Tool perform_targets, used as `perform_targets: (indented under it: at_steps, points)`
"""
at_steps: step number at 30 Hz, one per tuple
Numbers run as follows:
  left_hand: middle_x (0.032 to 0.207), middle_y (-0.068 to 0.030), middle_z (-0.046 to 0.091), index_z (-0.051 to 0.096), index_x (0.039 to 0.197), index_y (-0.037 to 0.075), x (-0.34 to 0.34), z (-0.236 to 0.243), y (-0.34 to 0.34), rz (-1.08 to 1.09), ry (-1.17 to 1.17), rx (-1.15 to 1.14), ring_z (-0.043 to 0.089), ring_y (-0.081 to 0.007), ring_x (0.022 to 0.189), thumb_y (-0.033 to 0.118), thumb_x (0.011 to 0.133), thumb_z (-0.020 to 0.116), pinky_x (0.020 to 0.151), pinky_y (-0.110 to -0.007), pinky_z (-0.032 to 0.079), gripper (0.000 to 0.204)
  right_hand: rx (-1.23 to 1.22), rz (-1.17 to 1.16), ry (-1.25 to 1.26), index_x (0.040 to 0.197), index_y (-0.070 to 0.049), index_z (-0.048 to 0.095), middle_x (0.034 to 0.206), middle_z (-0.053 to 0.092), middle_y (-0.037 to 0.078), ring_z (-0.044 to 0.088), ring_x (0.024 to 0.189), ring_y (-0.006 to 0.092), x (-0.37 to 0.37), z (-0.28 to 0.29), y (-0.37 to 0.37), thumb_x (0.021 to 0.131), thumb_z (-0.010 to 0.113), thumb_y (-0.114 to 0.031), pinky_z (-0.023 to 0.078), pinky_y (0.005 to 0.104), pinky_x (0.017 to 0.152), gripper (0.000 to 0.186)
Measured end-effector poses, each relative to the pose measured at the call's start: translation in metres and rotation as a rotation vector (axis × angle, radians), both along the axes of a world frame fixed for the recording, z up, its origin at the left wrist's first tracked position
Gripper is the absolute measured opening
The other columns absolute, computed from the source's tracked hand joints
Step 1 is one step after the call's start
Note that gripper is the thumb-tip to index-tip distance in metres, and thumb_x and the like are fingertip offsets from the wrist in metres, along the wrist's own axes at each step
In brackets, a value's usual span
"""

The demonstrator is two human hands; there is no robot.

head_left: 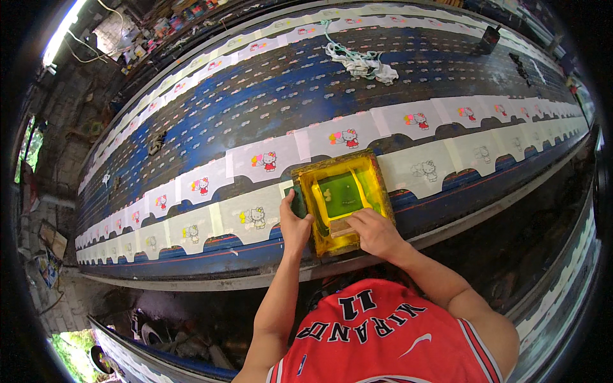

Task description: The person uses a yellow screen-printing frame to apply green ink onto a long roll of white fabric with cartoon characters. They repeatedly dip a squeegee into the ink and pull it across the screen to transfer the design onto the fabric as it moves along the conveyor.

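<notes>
A yellow-stained screen printing frame lies over the near row of pale cut fabric pieces. Its mesh is green with ink, bordered by bright yellow. My left hand is closed at the frame's left side, its thumb against a dark green piece there. In my right hand is a wooden squeegee, gripped at the near end of the mesh. Left of the frame, a fabric piece bears a cat figure with yellow balloons; to the right, another piece has a grey outline.
Beyond stretches a long blue-black printing table. A row of pieces with red and pink prints runs behind the frame. Farther off lie a crumpled white cloth and a dark container. Another table stands at right.
</notes>
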State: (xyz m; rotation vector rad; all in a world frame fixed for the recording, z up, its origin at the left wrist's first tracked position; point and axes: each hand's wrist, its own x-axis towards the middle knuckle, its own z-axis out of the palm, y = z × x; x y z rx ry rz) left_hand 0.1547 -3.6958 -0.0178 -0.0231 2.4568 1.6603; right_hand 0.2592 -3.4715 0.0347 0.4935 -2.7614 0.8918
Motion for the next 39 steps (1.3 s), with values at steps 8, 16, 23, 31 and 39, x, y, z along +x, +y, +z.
perform_targets:
  at_steps: [8, 16, 23, 31, 39]
  points:
    - [0.127, -0.0179, 0.061, 0.039, 0.153, 0.003, -0.001, -0.006, -0.003, -0.028, 0.092, -0.053, 0.064, -0.0226, 0.102, -0.011, 0.077, 0.066, 0.086, -0.033, 0.052, 0.081, -0.020, 0.000, 0.057, 0.111, 0.004, 0.065, 0.105, 0.064, 0.017, 0.063, 0.100, 0.0357, 0.010, 0.004, -0.001, 0.077, 0.062, -0.001, 0.053, 0.0440, 0.092, 0.035]
    - [0.125, -0.0174, 0.062, 0.039, 0.154, 0.004, 0.000, 0.004, -0.002, -0.011, -0.013, 0.052, 0.064, -0.0242, 0.102, -0.013, 0.075, 0.070, 0.087, -0.033, 0.053, 0.087, -0.013, 0.035, 0.006, 0.109, 0.003, 0.066, 0.104, 0.065, 0.017, 0.064, 0.101, 0.0360, 0.030, 0.005, -0.004, 0.073, 0.063, 0.003, 0.054, 0.0431, 0.092, 0.036]
    - [0.139, -0.0208, 0.055, 0.041, 0.152, -0.001, 0.000, 0.022, 0.004, -0.004, -0.117, 0.118, 0.057, -0.0309, 0.126, -0.012, 0.070, 0.073, 0.108, -0.038, 0.047, 0.089, 0.038, -0.033, 0.171, 0.109, 0.003, 0.067, 0.105, 0.066, 0.018, 0.064, 0.102, 0.0391, -0.032, -0.022, -0.001, 0.073, 0.060, 0.003, 0.054, 0.0457, 0.091, 0.036]
    - [0.135, -0.0199, 0.058, 0.041, 0.152, 0.000, -0.001, 0.012, 0.002, -0.018, -0.016, 0.064, 0.060, -0.0280, 0.119, -0.010, 0.072, 0.072, 0.103, -0.035, 0.048, 0.086, -0.015, -0.063, 0.011, 0.099, -0.001, 0.066, 0.098, 0.066, 0.017, 0.061, 0.102, 0.0379, -0.123, -0.007, 0.010, 0.075, 0.061, 0.001, 0.052, 0.0469, 0.091, 0.025]
    - [0.133, -0.0198, 0.060, 0.042, 0.152, 0.002, 0.003, 0.010, 0.005, 0.007, 0.036, -0.042, 0.060, -0.0279, 0.118, -0.007, 0.073, 0.070, 0.101, -0.034, 0.049, 0.084, -0.011, 0.039, 0.052, 0.104, -0.001, 0.065, 0.102, 0.065, 0.016, 0.062, 0.100, 0.0362, 0.005, -0.011, -0.005, 0.077, 0.060, -0.004, 0.053, 0.0451, 0.091, 0.028]
